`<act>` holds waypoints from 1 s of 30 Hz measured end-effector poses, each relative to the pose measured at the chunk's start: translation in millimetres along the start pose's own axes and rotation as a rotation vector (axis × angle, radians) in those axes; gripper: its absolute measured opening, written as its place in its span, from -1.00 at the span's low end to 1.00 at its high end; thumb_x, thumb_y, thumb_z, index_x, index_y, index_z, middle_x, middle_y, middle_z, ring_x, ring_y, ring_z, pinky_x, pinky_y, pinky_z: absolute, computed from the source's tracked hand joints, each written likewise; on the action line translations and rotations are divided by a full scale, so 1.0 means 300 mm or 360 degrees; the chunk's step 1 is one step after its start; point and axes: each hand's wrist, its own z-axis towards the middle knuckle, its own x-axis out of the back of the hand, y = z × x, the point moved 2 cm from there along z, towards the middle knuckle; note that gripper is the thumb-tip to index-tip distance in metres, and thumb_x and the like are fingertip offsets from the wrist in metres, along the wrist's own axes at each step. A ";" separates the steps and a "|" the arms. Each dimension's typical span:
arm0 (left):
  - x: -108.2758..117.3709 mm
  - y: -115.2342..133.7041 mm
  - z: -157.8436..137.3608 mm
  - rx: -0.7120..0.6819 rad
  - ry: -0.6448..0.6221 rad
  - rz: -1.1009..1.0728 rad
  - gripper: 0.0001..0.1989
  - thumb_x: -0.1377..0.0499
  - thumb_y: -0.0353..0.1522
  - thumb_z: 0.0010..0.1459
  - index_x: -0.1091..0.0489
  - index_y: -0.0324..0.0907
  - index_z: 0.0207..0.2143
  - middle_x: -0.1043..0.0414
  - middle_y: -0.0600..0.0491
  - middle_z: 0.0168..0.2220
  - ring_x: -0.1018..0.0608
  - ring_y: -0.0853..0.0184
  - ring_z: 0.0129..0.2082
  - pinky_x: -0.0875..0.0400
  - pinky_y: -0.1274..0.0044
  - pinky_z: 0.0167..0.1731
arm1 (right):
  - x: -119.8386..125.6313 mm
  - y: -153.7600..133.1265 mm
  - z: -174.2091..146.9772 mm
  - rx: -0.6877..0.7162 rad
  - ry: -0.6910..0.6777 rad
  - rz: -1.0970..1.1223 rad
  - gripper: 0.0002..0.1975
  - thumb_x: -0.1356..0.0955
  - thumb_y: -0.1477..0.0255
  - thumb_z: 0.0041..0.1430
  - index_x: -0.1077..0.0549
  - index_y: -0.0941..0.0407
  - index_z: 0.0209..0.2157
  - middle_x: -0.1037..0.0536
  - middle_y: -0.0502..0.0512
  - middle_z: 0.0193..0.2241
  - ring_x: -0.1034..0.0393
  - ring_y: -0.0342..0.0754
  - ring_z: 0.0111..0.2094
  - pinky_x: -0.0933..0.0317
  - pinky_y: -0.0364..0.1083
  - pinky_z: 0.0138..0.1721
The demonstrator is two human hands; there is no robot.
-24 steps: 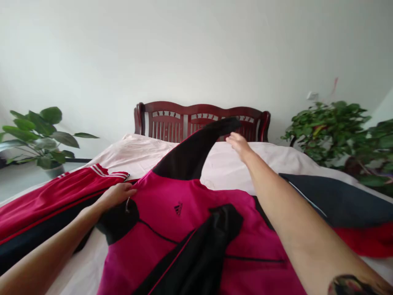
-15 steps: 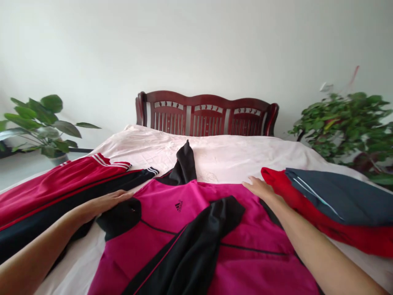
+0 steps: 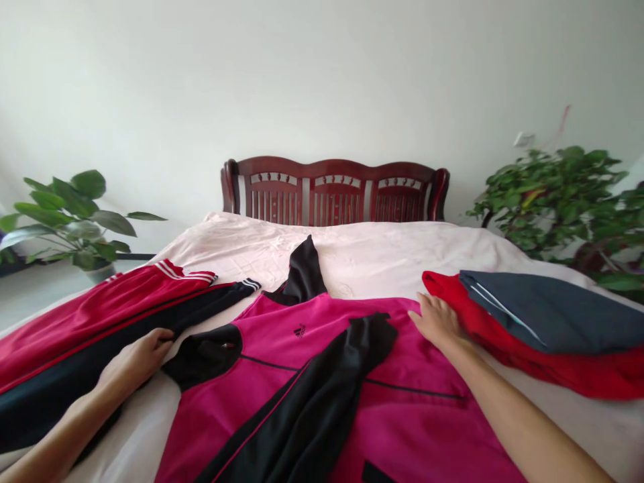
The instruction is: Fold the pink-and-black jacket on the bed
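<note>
From the head view, a magenta and black jacket (image 3: 322,382) lies spread on the bed (image 3: 352,258), one black sleeve (image 3: 322,402) folded across its front, the other (image 3: 303,272) pointing toward the headboard (image 3: 335,191). The left hand (image 3: 133,362) rests loosely curled on the sheet just beside the black shoulder panel, gripping nothing. The right hand (image 3: 437,320) lies flat and open on the jacket's far right edge, touching the red garment (image 3: 528,365) under a dark folded piece (image 3: 548,312). A red and black tracksuit (image 3: 90,329) lies to the left. Smoothing well likely means keeping both palms flat, pressing outward evenly, and avoiding dragging the neighbouring clothes.
</note>
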 end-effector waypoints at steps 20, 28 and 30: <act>-0.084 0.255 -0.601 -0.0814 -0.0356 -0.0355 -0.68 -0.17 -0.06 0.18 -0.47 -0.09 -0.22 -0.51 0.01 -0.19 -0.54 0.18 -0.15 -0.42 0.40 -0.12 | 0.150 0.365 -0.735 -0.0292 -0.0231 0.0517 -0.48 -0.18 0.04 0.19 -0.54 0.07 -0.09 -0.58 0.30 -0.03 -0.45 0.29 0.02 -0.27 0.20 0.06; -0.092 0.295 -0.624 -0.0626 -0.0627 -0.0406 -0.61 -0.18 -0.16 0.08 -0.46 -0.13 -0.07 -0.57 0.01 -0.23 -0.59 0.16 -0.22 -0.42 0.42 -0.18 | 0.146 0.357 -0.846 -0.0563 -0.0133 0.1390 -0.56 -0.39 0.05 -0.13 -0.55 0.09 -0.31 -0.64 0.22 -0.20 -0.47 0.30 -0.01 -0.31 0.10 0.07; -0.062 0.324 -0.626 -0.0638 -0.0631 -0.0501 -0.64 -0.13 -0.15 0.12 -0.49 -0.13 -0.11 -0.55 0.04 -0.31 -0.58 0.18 -0.27 -0.43 0.43 -0.19 | 0.170 0.318 -0.824 -0.0519 0.0090 0.1629 -0.54 -0.40 0.07 -0.09 -0.55 0.11 -0.23 -0.63 0.19 -0.14 -0.46 0.25 0.01 -0.29 0.07 0.10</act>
